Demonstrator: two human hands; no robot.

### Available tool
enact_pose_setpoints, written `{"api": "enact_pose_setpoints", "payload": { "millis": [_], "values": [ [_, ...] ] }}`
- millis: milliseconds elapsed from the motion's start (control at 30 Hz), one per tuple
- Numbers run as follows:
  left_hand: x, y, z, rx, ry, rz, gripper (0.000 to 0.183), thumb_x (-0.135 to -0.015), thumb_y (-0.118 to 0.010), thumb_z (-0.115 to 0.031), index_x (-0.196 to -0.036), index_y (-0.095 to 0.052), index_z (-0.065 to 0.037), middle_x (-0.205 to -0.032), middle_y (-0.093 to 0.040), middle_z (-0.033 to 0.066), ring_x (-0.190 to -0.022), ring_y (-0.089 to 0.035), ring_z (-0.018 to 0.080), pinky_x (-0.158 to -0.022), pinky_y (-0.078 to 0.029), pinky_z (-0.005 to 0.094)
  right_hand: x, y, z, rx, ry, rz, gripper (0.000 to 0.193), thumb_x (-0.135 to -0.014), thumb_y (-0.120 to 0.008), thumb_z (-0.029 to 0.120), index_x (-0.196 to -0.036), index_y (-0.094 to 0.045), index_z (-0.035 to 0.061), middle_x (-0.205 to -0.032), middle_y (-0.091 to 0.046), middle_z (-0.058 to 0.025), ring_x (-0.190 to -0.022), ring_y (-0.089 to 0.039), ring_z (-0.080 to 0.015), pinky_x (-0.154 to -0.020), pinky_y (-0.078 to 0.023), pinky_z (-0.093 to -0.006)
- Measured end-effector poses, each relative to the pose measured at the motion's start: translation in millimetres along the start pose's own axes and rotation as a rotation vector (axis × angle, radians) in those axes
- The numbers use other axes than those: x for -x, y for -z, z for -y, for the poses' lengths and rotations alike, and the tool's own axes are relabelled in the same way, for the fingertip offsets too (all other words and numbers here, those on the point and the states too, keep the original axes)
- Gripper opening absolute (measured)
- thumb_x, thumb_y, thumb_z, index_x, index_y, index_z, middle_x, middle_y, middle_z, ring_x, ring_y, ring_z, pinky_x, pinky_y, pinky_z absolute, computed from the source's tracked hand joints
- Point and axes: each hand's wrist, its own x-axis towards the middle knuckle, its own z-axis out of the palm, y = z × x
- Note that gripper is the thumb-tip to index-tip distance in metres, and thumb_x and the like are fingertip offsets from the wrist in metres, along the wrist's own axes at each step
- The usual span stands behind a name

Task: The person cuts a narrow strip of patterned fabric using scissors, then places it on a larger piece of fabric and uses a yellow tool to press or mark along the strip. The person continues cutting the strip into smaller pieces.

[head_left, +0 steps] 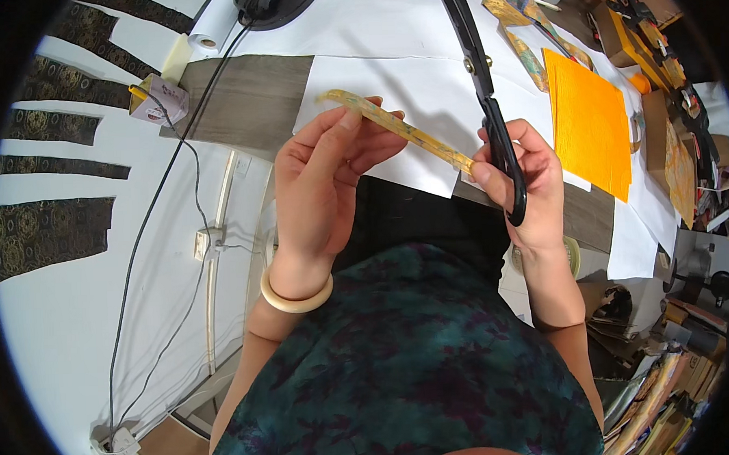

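A narrow yellow patterned strip of fabric (413, 136) stretches between my two hands above the white paper. My left hand (317, 173) is closed on it, thumb against fingers, near its far left end, which sticks out past the thumb. My right hand (538, 187) pinches the strip's near right end between thumb and fingers. That same hand also carries a pair of black scissors (503, 152), their handles across the palm and their blades pointing away from me. The scissors hide part of the right fingers.
White paper sheets (382, 76) lie on the grey table. At right are a stack of orange-yellow sheets (589, 124) and patterned strips (528, 54). Dark patterned pieces (51, 233) lie at left, near a pen cup (160, 102) and a black cable (155, 192).
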Motion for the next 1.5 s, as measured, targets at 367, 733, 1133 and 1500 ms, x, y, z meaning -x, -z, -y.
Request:
{"api": "enact_pose_setpoints", "payload": {
  "millis": [367, 733, 1133, 1500],
  "values": [
    [-8, 2, -3, -0.010, -0.065, -0.002, 0.022, -0.109, -0.063, -0.011, -0.116, -0.074, 0.007, -0.103, -0.079, 0.0194, -0.094, -0.081, 0.0313, -0.089, -0.068, 0.0407, 13, 22, 1, 0.263, 0.151, -0.123, 0.037, -0.091, -0.083, -0.001, -0.122, -0.064, -0.0015, -0.098, -0.077, -0.0089, -0.093, -0.073, -0.0127, -0.085, -0.056, -0.0252],
    [-4, -10, 6, -0.031, -0.092, 0.000, 0.017, -0.106, -0.066, -0.005, -0.115, -0.073, 0.008, -0.101, -0.079, 0.0211, -0.093, -0.081, 0.0312, -0.089, -0.068, 0.0413, 7, 18, 5, 0.267, 0.277, -0.119, 0.043, -0.089, -0.085, 0.001, -0.124, -0.061, -0.0009, -0.104, -0.078, -0.0119, -0.098, -0.076, -0.0176, -0.087, -0.057, -0.0279],
    [-4, -10, -3, 0.009, -0.136, -0.018, 0.017, -0.105, -0.068, -0.004, -0.117, -0.072, 0.008, -0.102, -0.080, 0.0196, -0.095, -0.080, 0.0281, -0.089, -0.067, 0.0377, 43, 68, 13, 1.183, 0.773, -0.105, 0.053, -0.070, -0.099, 0.014, -0.112, -0.072, -0.0056, -0.088, -0.075, -0.0156, -0.070, -0.073, -0.0223, -0.061, -0.056, -0.0290],
    [-7, -15, 0, 0.065, -0.107, -0.018, 0.018, -0.104, -0.068, -0.004, -0.118, -0.073, 0.007, -0.101, -0.079, 0.0186, -0.091, -0.080, 0.0259, -0.089, -0.067, 0.0364, 66, 91, 23, 1.378, 0.832, -0.064, 0.051, -0.078, -0.095, 0.029, -0.105, -0.075, -0.0085, -0.093, -0.077, -0.0210, -0.080, -0.077, -0.0339, -0.071, -0.063, -0.0381]
  ]
}}
